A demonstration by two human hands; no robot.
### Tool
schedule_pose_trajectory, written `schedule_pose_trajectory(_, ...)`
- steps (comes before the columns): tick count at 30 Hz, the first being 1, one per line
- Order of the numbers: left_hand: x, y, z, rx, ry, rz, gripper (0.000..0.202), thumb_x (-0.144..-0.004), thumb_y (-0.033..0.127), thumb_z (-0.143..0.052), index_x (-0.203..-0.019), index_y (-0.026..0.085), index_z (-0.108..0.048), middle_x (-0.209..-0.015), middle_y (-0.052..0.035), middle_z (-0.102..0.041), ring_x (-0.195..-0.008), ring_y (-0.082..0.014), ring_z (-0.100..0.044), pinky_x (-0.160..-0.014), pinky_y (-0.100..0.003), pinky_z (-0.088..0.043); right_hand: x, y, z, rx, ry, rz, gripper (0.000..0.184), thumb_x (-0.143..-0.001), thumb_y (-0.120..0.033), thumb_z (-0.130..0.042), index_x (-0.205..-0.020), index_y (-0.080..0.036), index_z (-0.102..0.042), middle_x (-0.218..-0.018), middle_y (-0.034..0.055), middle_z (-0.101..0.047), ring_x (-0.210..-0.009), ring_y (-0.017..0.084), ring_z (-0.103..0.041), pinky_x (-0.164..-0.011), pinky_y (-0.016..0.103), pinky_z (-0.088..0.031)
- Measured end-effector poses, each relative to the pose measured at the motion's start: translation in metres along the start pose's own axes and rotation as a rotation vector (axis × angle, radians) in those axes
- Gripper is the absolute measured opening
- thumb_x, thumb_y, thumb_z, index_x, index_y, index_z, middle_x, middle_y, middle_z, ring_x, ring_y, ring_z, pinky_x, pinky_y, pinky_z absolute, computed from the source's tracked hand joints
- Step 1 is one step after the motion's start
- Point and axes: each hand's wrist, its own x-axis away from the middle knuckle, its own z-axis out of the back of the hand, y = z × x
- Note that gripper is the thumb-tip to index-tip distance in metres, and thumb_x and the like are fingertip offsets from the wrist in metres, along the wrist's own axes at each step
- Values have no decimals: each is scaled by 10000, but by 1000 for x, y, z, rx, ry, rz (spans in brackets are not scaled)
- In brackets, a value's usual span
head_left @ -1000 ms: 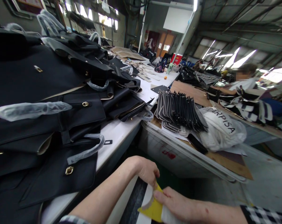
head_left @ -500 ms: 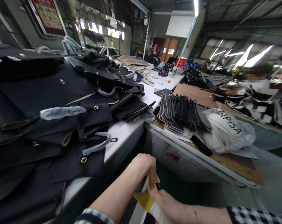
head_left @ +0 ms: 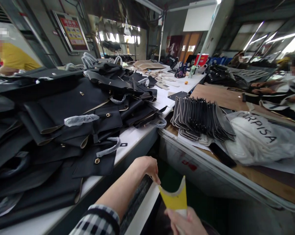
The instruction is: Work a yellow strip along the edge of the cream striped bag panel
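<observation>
white plastic bag [head_left: 259, 140] — reads "ARPISA", first letter likely hidden | wall poster [head_left: 73, 31] — text too small to read

A curled yellow strip [head_left: 175, 197] stands upright at the near bottom centre, pinched at its base, above a black-and-white band [head_left: 140, 209].

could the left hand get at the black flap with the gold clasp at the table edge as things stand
Probably yes. The left hand is empty, fingertips just touching the yellow strip that the right hand holds. The flap lies uncovered just beside it, nothing between them.
</observation>
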Motion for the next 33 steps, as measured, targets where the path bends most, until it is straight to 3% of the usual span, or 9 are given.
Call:
schedule_pose_trajectory(3, -1, -3, -1, 22, 3, -4, 430, -657, 524, -804, -1014, 289, -763, -1002, 0, -759, -910, -210, -689, -756, -248, -517, -18, -24, 4, -45, 124, 87, 623, -687, -757, -610, -496, -192, -427, -375, -53, -378, -316, 64, -371, -387, 207, -265)
schedule_pose_trajectory(6, 0, -3, -2, 29, 25, 17, 465, -633, 548, -802, -1024, 302, -757, -1018, -11, -756, -922, -234, -692, -768, -284, -526, -35, -37, -2, -84, 82, 136, 598, -672, -720, -662, -519, -182, -449, -389, -51, -403, -334, 58, -375, -399, 204, -267)
schedule_pose_trajectory(12, 6, 0, -2, -1, 72, 27, 442, -617, 567, -783, -999, 347, -760, -1006, -10, -755, -954, -276, -690, -806, -334, -540, -45, -29, -12, -323, 2, 66, 586, -606, -685, -759, -614, -187, -450, -457, -76, -419, -360, 49, -358, -405, 203, -271)
schedule_pose_trajectory(23, -4, -10, -4, -14, 142, -30, 442, -652, 554, -738, -983, 262, -763, -978, -93, -748, -943, -318, -686, -837, -402, -536, -57, -21, -19, -148, 205, 72, 623, -640, -774, -674, -695, -179, -498, -493, -55, -438, -444, 81, -394, -459, 228, -327)
schedule_pose_trajectory(33, 4, -5, 0, -1, 70, -16, 433, -625, 546, -782, -999, 328, -762, -961, -40, -756, -922, -290, -687, -825, -371, -534, -51, -23, -17, -275, 94, -33, 595, -656, -733, -709, -826, -206, -491, -485, -90, -407, -423, 78, -365, -443, 213, -312)
